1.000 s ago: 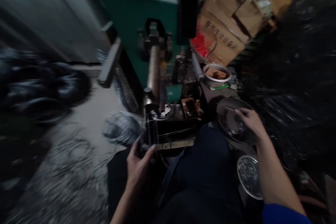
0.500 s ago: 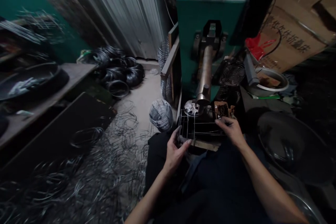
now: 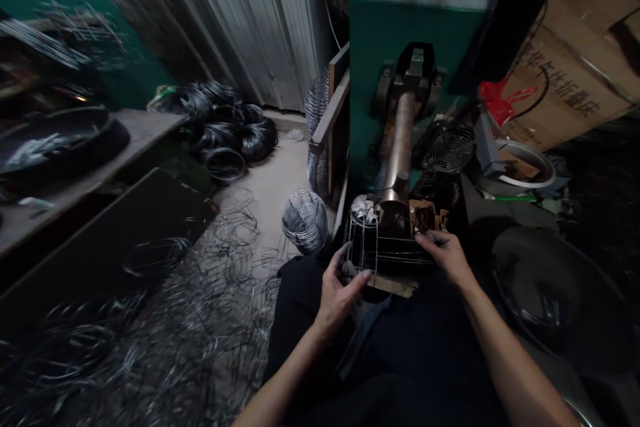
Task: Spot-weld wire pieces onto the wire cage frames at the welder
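In the head view my left hand point(image 3: 341, 290) grips the left end of a wire frame point(image 3: 376, 250), thumb in front and fingers behind. The frame's thin rods run right, under the metal arm point(image 3: 399, 153) of a green machine point(image 3: 373, 67). My right hand point(image 3: 447, 255) is closed in a pinch near the frame's right end, beside a small cardboard box point(image 3: 424, 208). What lies between its fingertips is too small and dark to make out. White crumpled material point(image 3: 364, 208) sits just behind the frame's left part.
A coil of wire rings point(image 3: 305, 220) stands on the floor to the left. Loose wire loops point(image 3: 165, 347) litter the ground, with dark wire coils point(image 3: 235, 127) farther back. To the right are a large dark pan point(image 3: 560, 300), a round bowl point(image 3: 525, 167) and a cardboard carton point(image 3: 565, 73).
The view has shifted slightly, so the machine appears farther right and lower. Both hands keep about the same places at the wire frame's ends.
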`<state>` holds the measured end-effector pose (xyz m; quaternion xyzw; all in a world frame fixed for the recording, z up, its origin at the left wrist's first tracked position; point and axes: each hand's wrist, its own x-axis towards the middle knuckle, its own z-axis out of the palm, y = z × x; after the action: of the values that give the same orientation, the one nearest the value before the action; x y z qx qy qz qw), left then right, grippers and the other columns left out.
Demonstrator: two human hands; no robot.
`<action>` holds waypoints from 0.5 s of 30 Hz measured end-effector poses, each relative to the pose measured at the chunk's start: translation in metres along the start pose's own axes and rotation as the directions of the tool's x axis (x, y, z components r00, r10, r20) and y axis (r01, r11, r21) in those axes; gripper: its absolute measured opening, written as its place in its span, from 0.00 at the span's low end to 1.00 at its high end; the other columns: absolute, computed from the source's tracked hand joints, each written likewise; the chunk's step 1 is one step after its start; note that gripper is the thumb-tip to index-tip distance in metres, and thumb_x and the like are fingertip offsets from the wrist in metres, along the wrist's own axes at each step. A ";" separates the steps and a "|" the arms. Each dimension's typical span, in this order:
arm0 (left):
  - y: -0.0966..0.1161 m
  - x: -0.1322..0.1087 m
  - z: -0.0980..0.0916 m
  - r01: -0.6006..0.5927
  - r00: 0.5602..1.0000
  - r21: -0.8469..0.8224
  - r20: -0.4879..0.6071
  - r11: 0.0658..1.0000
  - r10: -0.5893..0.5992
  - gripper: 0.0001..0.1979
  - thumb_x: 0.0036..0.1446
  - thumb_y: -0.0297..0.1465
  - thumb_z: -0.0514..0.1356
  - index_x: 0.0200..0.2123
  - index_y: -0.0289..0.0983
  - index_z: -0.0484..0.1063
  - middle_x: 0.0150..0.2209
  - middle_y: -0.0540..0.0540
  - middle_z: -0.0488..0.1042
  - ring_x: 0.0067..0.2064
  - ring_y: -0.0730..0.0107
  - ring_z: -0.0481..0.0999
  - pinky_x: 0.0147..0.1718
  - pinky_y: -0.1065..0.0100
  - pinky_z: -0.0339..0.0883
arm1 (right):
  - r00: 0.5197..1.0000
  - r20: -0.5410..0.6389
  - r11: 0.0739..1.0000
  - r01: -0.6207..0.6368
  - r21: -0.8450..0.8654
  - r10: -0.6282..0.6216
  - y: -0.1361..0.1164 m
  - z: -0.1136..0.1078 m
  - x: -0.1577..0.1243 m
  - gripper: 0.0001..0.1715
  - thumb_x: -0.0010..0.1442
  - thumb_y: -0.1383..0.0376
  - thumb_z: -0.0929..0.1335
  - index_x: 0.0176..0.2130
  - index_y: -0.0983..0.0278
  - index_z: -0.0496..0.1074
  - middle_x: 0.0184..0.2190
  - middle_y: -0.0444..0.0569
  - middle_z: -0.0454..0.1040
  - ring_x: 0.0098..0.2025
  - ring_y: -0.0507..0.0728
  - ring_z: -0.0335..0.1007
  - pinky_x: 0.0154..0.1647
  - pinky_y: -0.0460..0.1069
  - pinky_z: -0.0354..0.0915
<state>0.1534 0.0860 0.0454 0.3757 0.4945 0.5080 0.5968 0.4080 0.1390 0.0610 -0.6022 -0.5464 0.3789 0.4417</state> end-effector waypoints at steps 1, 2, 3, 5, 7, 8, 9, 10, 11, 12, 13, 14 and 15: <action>0.000 0.001 0.001 -0.005 1.000 -0.004 -0.002 1.000 0.005 0.40 0.47 0.39 0.73 0.61 0.38 0.65 0.25 0.56 0.65 0.23 0.78 0.63 0.25 0.74 0.64 | 1.000 -0.001 1.000 -0.002 0.001 0.002 0.000 -0.001 0.002 0.35 0.51 0.43 0.73 0.18 0.62 0.53 0.19 0.39 0.49 0.24 0.49 0.44 0.26 0.47 0.45; 0.000 0.003 0.003 -0.013 1.000 -0.005 -0.006 1.000 0.013 0.39 0.46 0.39 0.73 0.61 0.37 0.65 0.25 0.56 0.65 0.24 0.77 0.64 0.26 0.74 0.64 | 1.000 0.001 1.000 -0.004 0.002 0.004 0.000 -0.001 0.003 0.35 0.51 0.43 0.72 0.18 0.62 0.53 0.19 0.39 0.49 0.24 0.49 0.44 0.26 0.47 0.45; 0.000 0.005 0.004 -0.023 1.000 -0.005 -0.013 1.000 0.023 0.39 0.46 0.39 0.73 0.61 0.37 0.66 0.25 0.55 0.65 0.25 0.76 0.65 0.27 0.73 0.65 | 1.000 0.004 1.000 -0.007 0.002 0.007 0.000 -0.002 0.005 0.35 0.51 0.43 0.72 0.18 0.62 0.53 0.19 0.39 0.49 0.24 0.49 0.44 0.25 0.47 0.45; 0.000 0.008 0.006 -0.041 0.999 -0.001 -0.023 0.999 0.041 0.39 0.46 0.38 0.73 0.60 0.36 0.67 0.25 0.54 0.65 0.27 0.74 0.67 0.28 0.73 0.65 | 1.000 0.009 1.000 -0.012 0.001 0.012 0.000 -0.003 0.008 0.35 0.51 0.43 0.72 0.18 0.62 0.53 0.19 0.39 0.49 0.24 0.49 0.44 0.25 0.47 0.45; 0.000 0.011 0.007 -0.048 0.999 0.001 -0.024 0.999 0.048 0.39 0.46 0.38 0.73 0.60 0.35 0.67 0.26 0.54 0.65 0.29 0.74 0.67 0.29 0.73 0.65 | 1.000 0.007 1.000 -0.011 -0.001 0.011 0.000 -0.005 0.011 0.35 0.51 0.43 0.73 0.18 0.61 0.53 0.19 0.39 0.49 0.23 0.49 0.44 0.24 0.47 0.45; -0.001 0.013 0.008 -0.048 0.999 0.000 -0.021 0.999 0.048 0.39 0.46 0.37 0.73 0.60 0.35 0.66 0.26 0.54 0.65 0.29 0.74 0.66 0.29 0.73 0.65 | 1.000 0.005 1.000 -0.008 -0.002 0.008 0.000 -0.005 0.013 0.35 0.50 0.43 0.73 0.18 0.61 0.52 0.19 0.39 0.48 0.23 0.49 0.44 0.24 0.47 0.44; 0.000 0.014 0.009 -0.045 0.999 -0.002 -0.017 0.999 0.045 0.39 0.47 0.37 0.73 0.60 0.34 0.66 0.26 0.54 0.65 0.28 0.75 0.66 0.29 0.74 0.64 | 1.000 0.002 1.000 -0.005 -0.001 0.005 0.000 -0.006 0.014 0.36 0.50 0.43 0.73 0.18 0.61 0.52 0.18 0.39 0.48 0.23 0.49 0.43 0.24 0.47 0.44; 0.000 0.014 0.010 -0.039 0.999 -0.006 -0.013 0.999 0.039 0.39 0.47 0.37 0.73 0.61 0.34 0.65 0.26 0.54 0.65 0.28 0.76 0.65 0.29 0.74 0.63 | 1.000 0.000 1.000 -0.003 0.000 0.003 0.000 -0.006 0.015 0.36 0.50 0.43 0.73 0.18 0.61 0.51 0.18 0.39 0.48 0.23 0.49 0.43 0.24 0.47 0.44; 0.000 0.015 0.011 -0.033 0.999 -0.013 -0.013 0.999 0.033 0.40 0.47 0.37 0.73 0.61 0.33 0.65 0.26 0.55 0.64 0.27 0.76 0.64 0.28 0.74 0.63 | 1.000 -0.001 1.000 -0.003 0.001 0.003 -0.001 -0.006 0.015 0.36 0.50 0.43 0.73 0.18 0.61 0.51 0.18 0.39 0.48 0.23 0.49 0.43 0.23 0.47 0.44; 0.001 0.015 0.012 -0.027 1.000 -0.022 -0.014 0.999 0.026 0.40 0.47 0.37 0.73 0.61 0.33 0.65 0.25 0.55 0.63 0.27 0.77 0.63 0.27 0.75 0.62 | 1.000 0.000 1.000 -0.004 0.002 0.004 0.000 -0.006 0.016 0.36 0.50 0.43 0.73 0.18 0.61 0.51 0.18 0.39 0.48 0.23 0.49 0.43 0.23 0.47 0.44; 0.002 0.016 0.012 -0.020 1.000 -0.031 -0.015 0.999 0.020 0.41 0.47 0.37 0.73 0.62 0.33 0.64 0.25 0.55 0.63 0.26 0.77 0.62 0.26 0.75 0.61 | 1.000 -0.001 1.000 -0.006 0.002 0.006 0.000 -0.006 0.017 0.36 0.50 0.43 0.73 0.18 0.61 0.51 0.18 0.39 0.48 0.23 0.49 0.43 0.23 0.47 0.44; 0.003 0.016 0.013 -0.016 1.000 -0.039 -0.020 0.999 0.015 0.41 0.46 0.37 0.73 0.62 0.33 0.64 0.25 0.56 0.63 0.26 0.77 0.62 0.26 0.75 0.61 | 1.000 -0.002 1.000 -0.007 0.001 0.007 0.000 -0.006 0.018 0.36 0.50 0.43 0.73 0.18 0.61 0.51 0.18 0.39 0.48 0.23 0.49 0.43 0.23 0.47 0.43; 0.004 0.016 0.014 -0.014 1.000 -0.047 -0.026 0.999 0.013 0.41 0.46 0.38 0.73 0.62 0.33 0.64 0.25 0.56 0.63 0.26 0.77 0.63 0.26 0.75 0.61 | 1.000 -0.004 1.000 -0.008 0.000 0.008 0.000 -0.006 0.019 0.35 0.50 0.43 0.73 0.18 0.61 0.51 0.19 0.39 0.48 0.23 0.49 0.43 0.23 0.47 0.43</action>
<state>0.1662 0.1037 0.0489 0.3583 0.4875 0.5283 0.5958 0.4163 0.1573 0.0631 -0.6051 -0.5433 0.3792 0.4414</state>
